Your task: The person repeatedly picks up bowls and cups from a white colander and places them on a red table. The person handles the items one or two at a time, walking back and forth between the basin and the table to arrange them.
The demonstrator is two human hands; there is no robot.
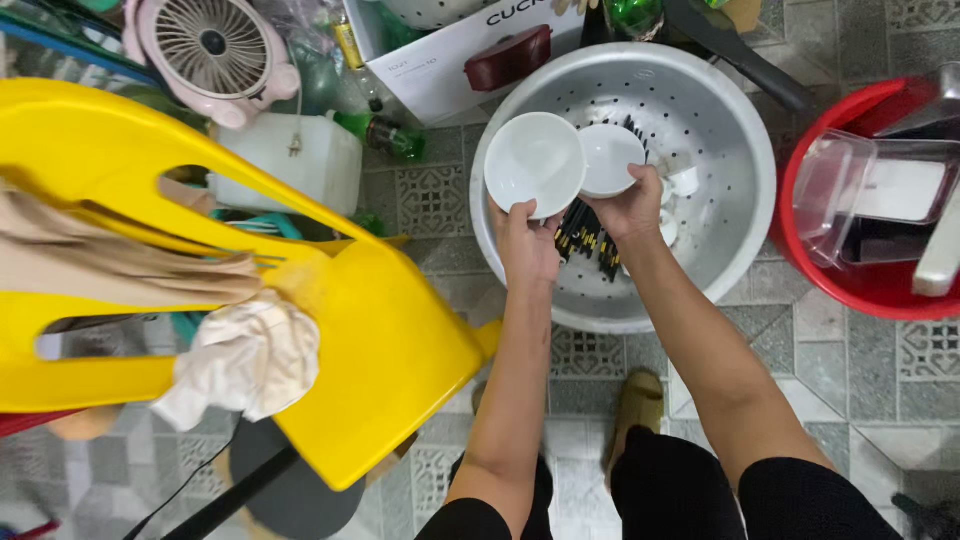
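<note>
My left hand [527, 243] grips the near rim of a white bowl [535, 162], held over the left edge of a large perforated metal basin [720, 150]. A smaller white bowl [609, 158] is held by my right hand [634, 205], and its rim touches the larger bowl. Beneath both hands, dark chopsticks [585, 238] lie in a bundle inside the basin, with a few small white dishes [684, 183] partly hidden behind my right hand.
A yellow plastic chair [380, 330] with a white rag [250, 362] on it fills the left. To the right a red tub [870, 290] holds clear containers [870, 190]. At the back stand a pink fan [212, 50], a white jug [300, 160] and a cardboard box [440, 60].
</note>
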